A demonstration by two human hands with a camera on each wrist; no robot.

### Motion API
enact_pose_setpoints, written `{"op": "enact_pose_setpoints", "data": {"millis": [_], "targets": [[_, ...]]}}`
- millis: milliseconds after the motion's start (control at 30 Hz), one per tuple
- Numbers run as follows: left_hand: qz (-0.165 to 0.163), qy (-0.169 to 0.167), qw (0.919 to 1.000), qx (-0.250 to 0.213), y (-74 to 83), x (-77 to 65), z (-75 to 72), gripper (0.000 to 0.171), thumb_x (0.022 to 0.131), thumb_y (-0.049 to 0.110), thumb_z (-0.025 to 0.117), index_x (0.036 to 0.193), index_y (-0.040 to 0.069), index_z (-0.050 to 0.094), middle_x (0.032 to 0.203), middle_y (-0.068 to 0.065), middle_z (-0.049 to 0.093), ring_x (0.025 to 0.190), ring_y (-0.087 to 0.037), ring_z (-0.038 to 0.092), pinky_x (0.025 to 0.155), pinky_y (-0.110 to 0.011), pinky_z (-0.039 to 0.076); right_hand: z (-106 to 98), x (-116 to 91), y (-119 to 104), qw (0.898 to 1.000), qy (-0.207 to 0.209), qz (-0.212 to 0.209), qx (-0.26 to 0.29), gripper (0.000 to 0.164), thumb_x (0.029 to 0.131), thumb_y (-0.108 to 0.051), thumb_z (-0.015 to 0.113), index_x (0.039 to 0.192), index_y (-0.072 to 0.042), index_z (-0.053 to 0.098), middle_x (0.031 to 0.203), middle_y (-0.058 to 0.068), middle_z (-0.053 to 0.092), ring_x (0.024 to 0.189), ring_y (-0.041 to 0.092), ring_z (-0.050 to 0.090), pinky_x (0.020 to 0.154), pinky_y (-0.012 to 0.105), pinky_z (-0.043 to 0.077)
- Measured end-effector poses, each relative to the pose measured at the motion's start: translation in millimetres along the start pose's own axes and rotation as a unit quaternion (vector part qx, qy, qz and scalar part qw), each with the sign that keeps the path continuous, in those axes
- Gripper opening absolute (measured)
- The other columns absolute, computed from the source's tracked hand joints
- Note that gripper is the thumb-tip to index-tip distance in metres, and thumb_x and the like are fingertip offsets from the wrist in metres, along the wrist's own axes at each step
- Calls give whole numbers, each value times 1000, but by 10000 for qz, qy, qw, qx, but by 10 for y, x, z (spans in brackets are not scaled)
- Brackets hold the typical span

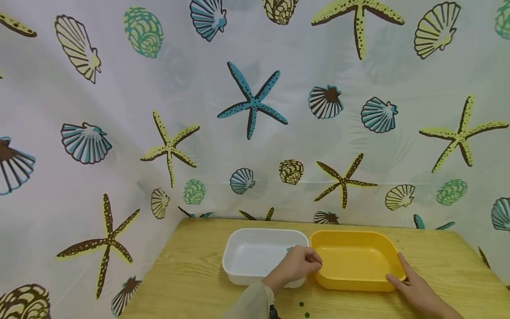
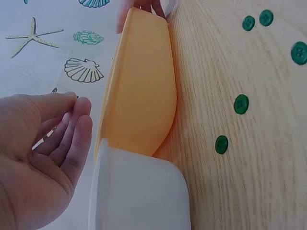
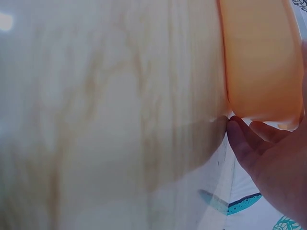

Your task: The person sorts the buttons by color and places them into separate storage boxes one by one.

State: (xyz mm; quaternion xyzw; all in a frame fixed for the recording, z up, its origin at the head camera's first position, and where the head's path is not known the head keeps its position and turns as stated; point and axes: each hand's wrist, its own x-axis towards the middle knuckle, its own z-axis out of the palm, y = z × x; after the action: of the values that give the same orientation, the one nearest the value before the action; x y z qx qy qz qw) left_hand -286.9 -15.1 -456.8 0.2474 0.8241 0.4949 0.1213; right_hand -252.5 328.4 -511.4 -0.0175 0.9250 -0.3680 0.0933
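My left hand [image 1: 298, 264] hangs over the place where the white tray [image 1: 239, 280] and the yellow tray [image 1: 354, 285] meet. Its thumb and fingertips pinch a small dark button, mostly covered by the fingers; only an edge shows in the left wrist view. At the yellow tray's right end, my right hand [image 1: 416, 288] grips the corner, thumb near the front rim and fingers along the side. Seen from the left wrist, several green buttons [image 2: 241, 104] lie on the table in front of the trays.
The trays stand side by side on a wood-grain table [image 1: 191, 266]. Behind and to the sides hangs a white curtain [image 1: 199, 155] printed with starfish and shells. A small teal bit [image 1: 288, 249] shows in the white tray, partly behind my left hand.
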Motion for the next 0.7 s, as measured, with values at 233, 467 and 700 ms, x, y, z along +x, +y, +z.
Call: {"op": "enact_pose_setpoints", "data": {"millis": [233, 467, 700], "targets": [[-301, 193, 9992, -196, -49, 121, 57, 10, 87, 8, 67, 93, 1, 71, 71, 3, 64, 66, -14, 62, 59, -23, 49, 0, -7, -22, 9999, -28, -110, 80, 92, 96, -50, 46, 147, 5, -9, 145, 40, 3, 130, 56, 15, 101, 65, 19], [-471, 394, 9973, -400, -73, 209, 115, 5, 88, 8, 67, 89, 6, 71, 72, 2, 63, 66, -13, 60, 59, -24, 50, 4, 6, -3, 9999, -5, -152, 73, 92, 97, -50, 45, 147, 5, -9, 145, 40, 3, 130, 56, 17, 101, 64, 20], [-356, 511, 9965, -554, -88, 267, 142, 7, 89, 6, 65, 91, 2, 70, 75, 0, 63, 66, -14, 60, 62, -32, 53, -6, 7, 1, 10000, 0, -42, 82, 95, 96, -52, 46, 147, 6, -10, 146, 39, 2, 131, 55, 14, 102, 64, 18]]}}
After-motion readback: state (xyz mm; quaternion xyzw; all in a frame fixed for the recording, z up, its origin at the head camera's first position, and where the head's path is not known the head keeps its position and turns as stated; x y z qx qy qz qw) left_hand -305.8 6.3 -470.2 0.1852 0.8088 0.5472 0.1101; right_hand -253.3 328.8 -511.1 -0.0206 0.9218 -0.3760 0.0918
